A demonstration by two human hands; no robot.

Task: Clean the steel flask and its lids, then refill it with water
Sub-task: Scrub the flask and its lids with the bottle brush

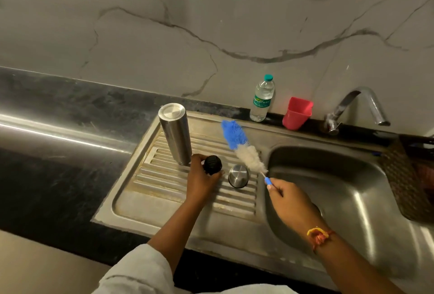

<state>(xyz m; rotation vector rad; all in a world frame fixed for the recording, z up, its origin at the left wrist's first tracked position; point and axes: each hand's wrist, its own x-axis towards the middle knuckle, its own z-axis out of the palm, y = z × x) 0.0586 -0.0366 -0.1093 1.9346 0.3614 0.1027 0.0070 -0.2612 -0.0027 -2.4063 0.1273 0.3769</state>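
Observation:
The steel flask [175, 133] stands upside down on the ribbed draining board [164, 190]. My left hand [202, 181] grips a black inner lid [212, 164] just in front of the flask. A steel cup lid [238, 175] sits mouth down on the board, to the right of the black lid. My right hand [287, 196] holds the handle of a bottle brush [243, 147] with white bristles and a blue tip, which points up and left over the board.
The sink bowl [366, 199] lies to the right under a steel tap [359, 108]. A plastic water bottle [261, 98] and a red cup [297, 113] stand against the marble wall. A woven basket [408, 176] sits at the far right. Dark countertop [58, 129] stretches left.

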